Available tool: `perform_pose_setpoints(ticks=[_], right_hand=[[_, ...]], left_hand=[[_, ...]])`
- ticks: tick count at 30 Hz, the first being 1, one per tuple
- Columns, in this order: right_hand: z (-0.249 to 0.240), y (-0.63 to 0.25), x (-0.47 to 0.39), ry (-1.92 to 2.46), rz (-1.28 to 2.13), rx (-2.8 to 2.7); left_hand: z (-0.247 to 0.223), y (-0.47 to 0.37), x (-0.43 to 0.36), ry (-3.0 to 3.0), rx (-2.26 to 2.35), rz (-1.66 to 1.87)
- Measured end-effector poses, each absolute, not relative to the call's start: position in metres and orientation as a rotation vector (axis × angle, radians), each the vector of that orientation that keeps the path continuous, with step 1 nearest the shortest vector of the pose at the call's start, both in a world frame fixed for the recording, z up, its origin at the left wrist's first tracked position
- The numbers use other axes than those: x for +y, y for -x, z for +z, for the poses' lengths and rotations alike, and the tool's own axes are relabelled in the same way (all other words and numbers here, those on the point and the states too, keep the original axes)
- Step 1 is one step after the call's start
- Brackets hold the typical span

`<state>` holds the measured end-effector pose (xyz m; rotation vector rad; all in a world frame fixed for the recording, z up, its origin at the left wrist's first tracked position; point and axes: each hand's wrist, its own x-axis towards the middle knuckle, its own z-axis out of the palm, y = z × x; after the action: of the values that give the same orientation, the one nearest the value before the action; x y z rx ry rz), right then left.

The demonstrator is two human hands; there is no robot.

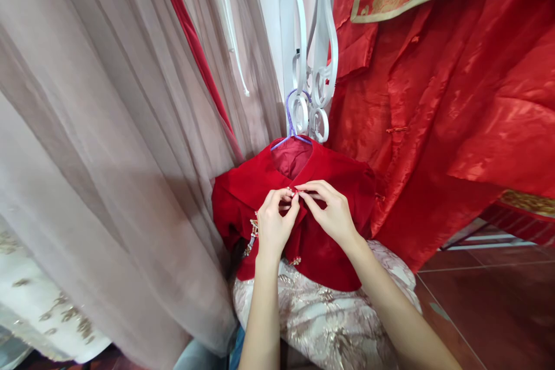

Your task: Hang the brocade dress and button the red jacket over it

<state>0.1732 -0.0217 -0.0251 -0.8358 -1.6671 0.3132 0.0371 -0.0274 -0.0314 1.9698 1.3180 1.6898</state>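
A short red velvet jacket [342, 176] hangs on a purple hanger [289, 110]. At the neck opening, my left hand [277, 217] pinches a small beaded fastening on the jacket's front edge. My right hand [332, 211] meets it from the other side, thumb and finger closed on the same spot. The tiny part between the fingertips is mostly hidden. A beaded ornament [252, 236] shows on the jacket left of my left wrist. Another small beaded fastening [296, 261] lies at the lower front, between my forearms.
White scrolled metalwork [321, 84] stands behind the hanger. Pale sheer fabric [143, 144] hangs along the left. Red satin garments [420, 121] with gold trim hang at the right. Under the jacket is a shiny cream patterned fabric [329, 312]. Reddish floor tiles [489, 300] show at lower right.
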Motion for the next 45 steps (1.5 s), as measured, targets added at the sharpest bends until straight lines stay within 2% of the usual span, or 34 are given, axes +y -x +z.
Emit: perform_pose_setpoints(ticks=[13,20,26,33,45], right_hand=[[-0.027,-0.173,-0.023,0.806,0.475,-1.594],[-0.024,-0.179,-0.017,0.759,0.369,-1.712],[-0.022,-0.184,-0.014,0.745,0.380,-1.758],[-0.018,-0.189,-0.013,0.742,0.361,-1.832],[-0.024,-0.187,-0.006,0.724,0.358,-1.827]], left_hand=[[-0.034,-0.040,-0.026,-2.014,1.320,1.676],[-0.025,-0.035,-0.020,-2.079,1.186,1.600],[-0.015,-0.027,-0.017,-2.210,1.201,1.437],[0.001,-0.022,-0.014,-2.805,1.379,1.128],[0.019,-0.012,0.006,-3.187,1.063,0.737]])
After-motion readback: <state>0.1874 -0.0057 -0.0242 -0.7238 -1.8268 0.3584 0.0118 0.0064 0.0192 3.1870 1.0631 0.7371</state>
